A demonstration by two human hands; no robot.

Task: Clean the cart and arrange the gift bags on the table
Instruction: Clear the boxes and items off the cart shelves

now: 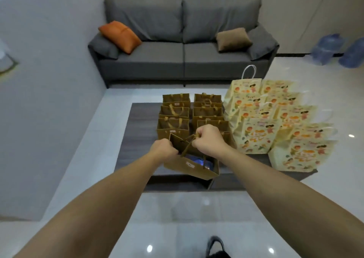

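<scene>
A: How are the hands set?

B: Both arms reach straight out at mid-frame. The left hand [165,148] pinches the rim of a brown paper gift bag [194,166]; the right hand [209,137] is fisted round its ribbon handles [189,142].

A: And the bag?

B: Stiff, boxy, tilted at the dark wood-grain table [137,131]'s near edge, just below two rows of matching brown bags [193,112]. Glossy cream cartoon-print bags [275,124] crowd the right.
</scene>
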